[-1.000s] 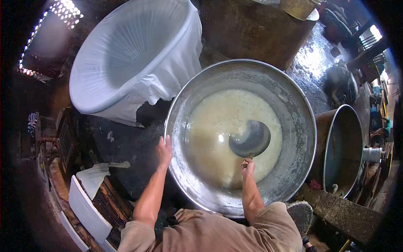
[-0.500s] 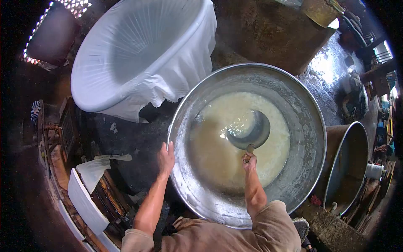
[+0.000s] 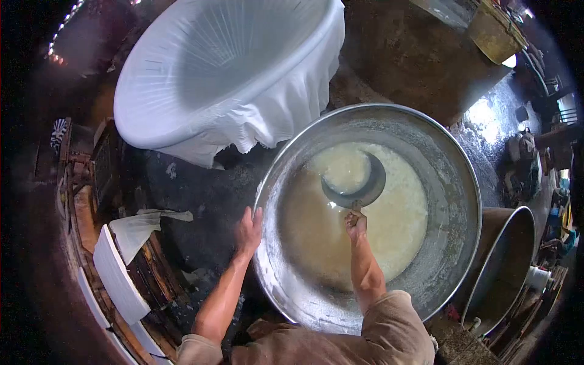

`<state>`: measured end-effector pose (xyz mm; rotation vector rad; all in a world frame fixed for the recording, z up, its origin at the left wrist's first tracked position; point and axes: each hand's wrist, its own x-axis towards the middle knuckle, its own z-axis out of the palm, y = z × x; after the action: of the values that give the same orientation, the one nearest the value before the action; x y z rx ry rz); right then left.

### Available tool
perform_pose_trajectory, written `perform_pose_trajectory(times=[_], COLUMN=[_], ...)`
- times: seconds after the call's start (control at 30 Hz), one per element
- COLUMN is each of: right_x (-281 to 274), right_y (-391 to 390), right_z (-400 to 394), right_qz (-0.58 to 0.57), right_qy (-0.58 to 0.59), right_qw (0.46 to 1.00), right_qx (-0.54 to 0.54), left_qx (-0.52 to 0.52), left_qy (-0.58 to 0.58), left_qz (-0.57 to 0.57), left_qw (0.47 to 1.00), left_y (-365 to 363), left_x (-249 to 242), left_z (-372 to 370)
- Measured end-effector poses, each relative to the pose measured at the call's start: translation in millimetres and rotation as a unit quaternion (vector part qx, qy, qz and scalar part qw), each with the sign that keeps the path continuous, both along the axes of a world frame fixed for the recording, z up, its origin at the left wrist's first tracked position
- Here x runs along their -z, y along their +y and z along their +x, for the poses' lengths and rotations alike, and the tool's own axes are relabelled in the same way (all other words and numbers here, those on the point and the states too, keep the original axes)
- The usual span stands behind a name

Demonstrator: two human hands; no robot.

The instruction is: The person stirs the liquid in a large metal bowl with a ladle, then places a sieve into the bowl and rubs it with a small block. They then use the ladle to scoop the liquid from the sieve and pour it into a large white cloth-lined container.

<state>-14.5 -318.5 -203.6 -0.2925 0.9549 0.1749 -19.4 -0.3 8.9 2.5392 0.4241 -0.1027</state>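
A large round metal basin (image 3: 453, 176) stands in front of me, holding pale, milky liquid (image 3: 398, 243). My right hand (image 3: 356, 223) is closed around the short handle of a round metal scoop (image 3: 375, 184). The scoop sits low in the liquid, and pale liquid fills much of its bowl. At the basin's left rim, my left hand (image 3: 248, 231) grips the edge, its fingers partly hidden by the angle.
A wide tub draped in white cloth (image 3: 286, 125) stands beyond the basin to the left. On the right is a deep metal vat (image 3: 496, 267). White boards (image 3: 118, 280) and a cloth (image 3: 137, 234) lie at lower left. A yellowish bucket (image 3: 490, 36) is at upper right.
The scoop has shifted slightly away and to the left within the basin, and more liquid now lies in its bowl. My left hand stays at the rim. The whole view has shifted a little.
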Motion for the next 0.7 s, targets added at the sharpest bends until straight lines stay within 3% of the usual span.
perform_pose_trajectory(times=[0.13, 0.2, 0.33, 0.43, 0.57, 0.63, 0.7], right_x=[-1.0, -8.2, -40.2, -71.4, -85.0, -79.9, -82.4], right_y=[21.5, 32.2, 44.9, 46.8, 38.4, 40.0, 33.5], right_z=[28.5, 43.4, 73.7, 92.8, 83.6, 59.5, 15.8], right_qz=[-0.011, -0.069, -0.119, -0.163, -0.199, -0.319, -0.368], right_qy=[-0.004, 0.031, 0.022, 0.1, 0.09, 0.103, 0.12], right_qw=[1.0, 0.997, 0.993, 0.98, 0.976, 0.932, 0.909], right_qx=[0.005, 0.001, 0.002, 0.044, 0.021, 0.137, 0.154], left_qx=[-0.017, -0.019, -0.008, -0.019, -0.057, -0.049, -0.042], left_qy=[-0.014, 0.011, -0.035, -0.036, -0.069, -0.008, -0.022], left_qz=[-0.017, -0.038, -0.05, -0.036, -0.029, -0.053, -0.07], left_qw=[1.0, 0.999, 0.998, 0.998, 0.996, 0.997, 0.996], left_y=[-8.5, -12.1, -7.1, -8.5, -2.5, -2.0, 3.0], left_x=[-14.2, -26.0, -10.8, -12.4, 33.8, 13.4, 16.2], left_z=[1.3, 3.2, 1.9, -1.7, -4.0, -1.3, -0.5])
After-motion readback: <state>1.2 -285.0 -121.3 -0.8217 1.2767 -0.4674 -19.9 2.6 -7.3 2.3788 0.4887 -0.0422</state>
